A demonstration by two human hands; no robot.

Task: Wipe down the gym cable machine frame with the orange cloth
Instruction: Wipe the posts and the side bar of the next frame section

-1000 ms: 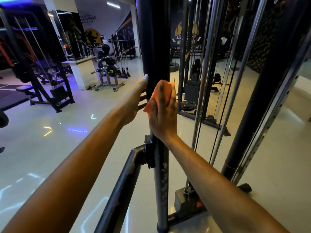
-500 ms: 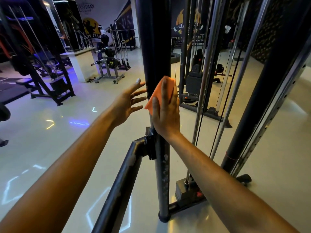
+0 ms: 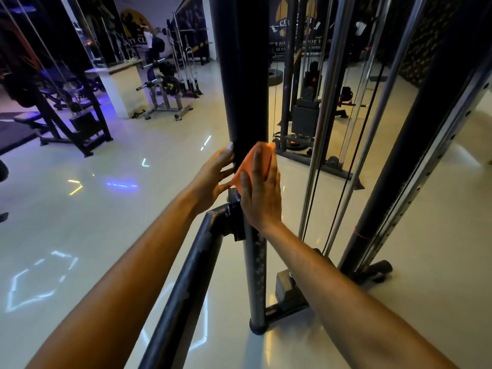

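Slanted brace (image 3: 186, 283) beneath both forearms

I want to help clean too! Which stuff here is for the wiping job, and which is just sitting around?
For the job: orange cloth, right hand pressing it, left hand steadying, black frame post.

Just around: weight rack, bench machine, steel guide rods.
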